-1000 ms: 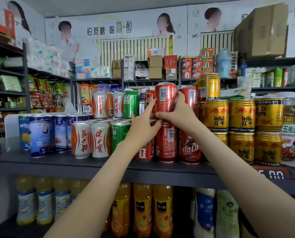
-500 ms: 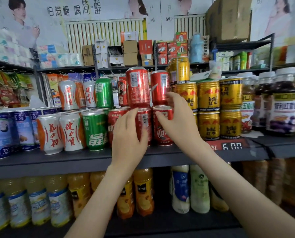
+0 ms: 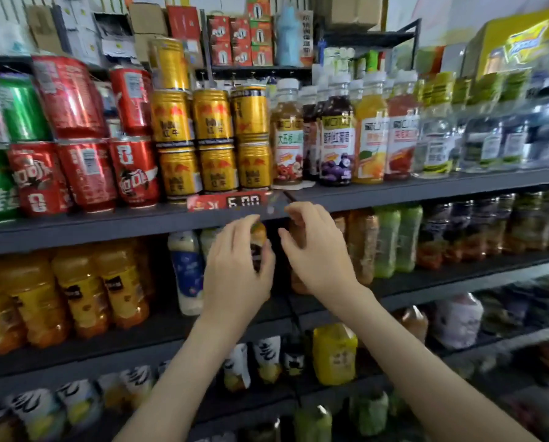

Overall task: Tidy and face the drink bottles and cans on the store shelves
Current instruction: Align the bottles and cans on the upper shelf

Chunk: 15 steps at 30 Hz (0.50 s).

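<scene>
Hands dropped off red cans; left grips bottle, right curled beside.

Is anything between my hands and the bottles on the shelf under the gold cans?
Nothing visible. The left hand grips the orange-topped, dark-labelled plastic bottle; the right hand reaches the amber plastic bottle beside it, contact unclear.

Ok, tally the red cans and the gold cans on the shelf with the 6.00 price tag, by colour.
Red cans: 5
Gold cans: 7
Total: 12
Only cans plainly in view are counted; blur hides whatever stands behind them.
</scene>
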Tool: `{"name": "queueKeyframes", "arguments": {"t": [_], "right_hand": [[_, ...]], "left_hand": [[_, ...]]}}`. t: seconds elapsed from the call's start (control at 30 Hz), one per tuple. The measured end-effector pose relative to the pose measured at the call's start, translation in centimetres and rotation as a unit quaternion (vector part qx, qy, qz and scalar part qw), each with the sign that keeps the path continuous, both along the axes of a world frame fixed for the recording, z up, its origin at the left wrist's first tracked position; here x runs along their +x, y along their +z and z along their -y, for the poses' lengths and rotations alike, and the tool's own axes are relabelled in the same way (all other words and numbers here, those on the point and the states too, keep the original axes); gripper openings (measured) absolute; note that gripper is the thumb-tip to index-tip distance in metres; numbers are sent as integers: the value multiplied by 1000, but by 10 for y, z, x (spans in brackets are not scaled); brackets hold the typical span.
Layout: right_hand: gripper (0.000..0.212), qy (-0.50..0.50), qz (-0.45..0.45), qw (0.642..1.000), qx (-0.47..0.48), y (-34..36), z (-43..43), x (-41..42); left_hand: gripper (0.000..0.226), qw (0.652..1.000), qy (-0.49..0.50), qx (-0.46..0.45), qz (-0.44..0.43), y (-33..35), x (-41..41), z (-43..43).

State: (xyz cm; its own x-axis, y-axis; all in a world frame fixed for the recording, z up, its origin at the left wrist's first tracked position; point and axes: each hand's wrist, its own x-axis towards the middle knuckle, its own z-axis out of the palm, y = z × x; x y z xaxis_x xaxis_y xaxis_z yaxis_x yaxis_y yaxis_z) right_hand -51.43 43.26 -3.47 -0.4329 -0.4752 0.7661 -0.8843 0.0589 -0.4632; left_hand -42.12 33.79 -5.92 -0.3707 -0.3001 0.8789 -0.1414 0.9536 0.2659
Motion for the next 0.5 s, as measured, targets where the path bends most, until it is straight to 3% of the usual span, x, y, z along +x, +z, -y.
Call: {"name": "queueKeyframes", "arguments": {"t": [0.27, 0.5], "right_hand": [[32, -64, 61, 991, 102, -93, -163, -111], [29, -113, 152, 969, 157, -155, -256, -216]], "left_hand": [[40, 983, -57, 114, 130, -67, -112, -160], [41, 938, -115, 153, 289, -121, -225, -246]]}}
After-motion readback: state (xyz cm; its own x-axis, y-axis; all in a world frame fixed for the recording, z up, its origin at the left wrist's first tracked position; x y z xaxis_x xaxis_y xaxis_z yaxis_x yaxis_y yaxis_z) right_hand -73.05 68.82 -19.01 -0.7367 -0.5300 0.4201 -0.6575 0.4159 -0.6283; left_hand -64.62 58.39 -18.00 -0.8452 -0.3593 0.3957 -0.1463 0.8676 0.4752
